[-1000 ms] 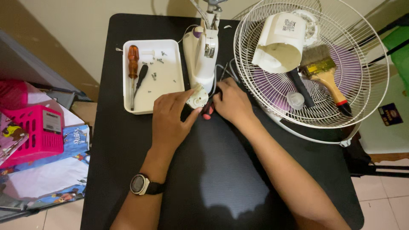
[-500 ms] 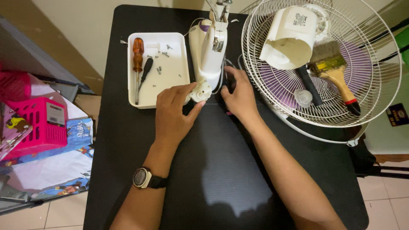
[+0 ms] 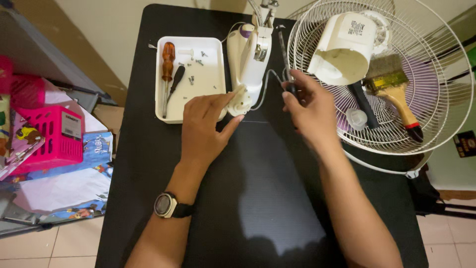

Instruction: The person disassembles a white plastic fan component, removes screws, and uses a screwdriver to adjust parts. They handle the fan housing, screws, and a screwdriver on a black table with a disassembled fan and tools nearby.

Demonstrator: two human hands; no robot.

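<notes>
white fan body [image 3: 250,59]: lies lengthwise near the far edge of the black tabletop [image 3: 277,198], between the white tray and the wire guard. left hand [image 3: 206,126]: fingers curled, pinching the body's near end. right hand [image 3: 310,111]: closed around a dark screwdriver [image 3: 283,49], shaft pointing to the far edge. white tray [image 3: 210,94]: far left corner; orange-handled screwdriver [image 3: 167,64], black screwdriver [image 3: 174,84], loose screws. wire guard [image 3: 431,94]: right edge; white housing [image 3: 342,47], paintbrush [image 3: 394,92].

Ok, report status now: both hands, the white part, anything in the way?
Left hand grips white fan part at its lower end. Right hand holds dark tool. Fan guard close at right.
</notes>
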